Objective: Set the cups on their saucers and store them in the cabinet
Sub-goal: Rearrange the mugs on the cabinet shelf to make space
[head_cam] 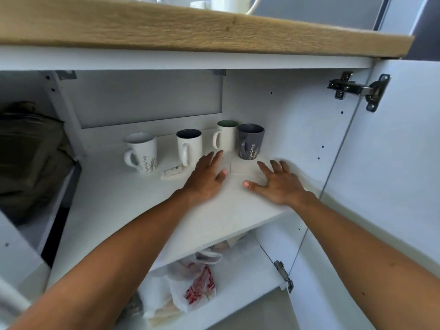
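four cups [190, 144] stand just beyond the left hand [206, 179] and right hand [279, 184], both spread, empty.

**Soft, even light filling a white interior**

Diffuse light is entering from the front and washing the shelf [119, 198] bright, without glare. The left hand [204, 179] and the right hand [278, 184] are casting only faint, soft-edged shadows. The far left is sinking into dimness. The wide lens is bowing the countertop [142, 27] and stretching the forearms, and the bottom corners are blurring.
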Available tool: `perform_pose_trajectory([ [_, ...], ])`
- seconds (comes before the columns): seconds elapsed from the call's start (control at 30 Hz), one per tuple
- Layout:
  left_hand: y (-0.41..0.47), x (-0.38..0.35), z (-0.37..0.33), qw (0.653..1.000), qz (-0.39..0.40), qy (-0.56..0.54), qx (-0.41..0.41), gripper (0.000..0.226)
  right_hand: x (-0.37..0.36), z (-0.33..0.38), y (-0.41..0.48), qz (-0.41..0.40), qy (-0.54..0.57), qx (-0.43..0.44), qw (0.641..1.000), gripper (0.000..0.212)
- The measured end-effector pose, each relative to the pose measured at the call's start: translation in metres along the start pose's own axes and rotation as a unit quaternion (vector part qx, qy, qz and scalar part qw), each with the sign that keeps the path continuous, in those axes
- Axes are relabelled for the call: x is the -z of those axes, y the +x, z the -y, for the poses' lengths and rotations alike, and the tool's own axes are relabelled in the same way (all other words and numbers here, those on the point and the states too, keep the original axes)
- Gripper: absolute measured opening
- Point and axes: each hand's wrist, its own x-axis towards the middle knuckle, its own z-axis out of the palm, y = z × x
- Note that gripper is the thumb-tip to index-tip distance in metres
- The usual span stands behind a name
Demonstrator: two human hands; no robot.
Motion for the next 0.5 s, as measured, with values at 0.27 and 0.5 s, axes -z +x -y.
perform_pose_trajectory([
  [0.27, -0.078, 0.038, 0.018, 0.985, -0.001, 0.173, 0.009, 0.063, 0.006, 0.010, -0.032, 0.019, -0.054, 0.018, 0.998, 0.100],
  [0.5, -0.116, 0.069, 0.047, 0.972, -0.017, 0.214, 0.098, 0.065, 0.007, 0.048, -0.023, 0.022, -0.053, 0.062, 0.996, 0.101],
])
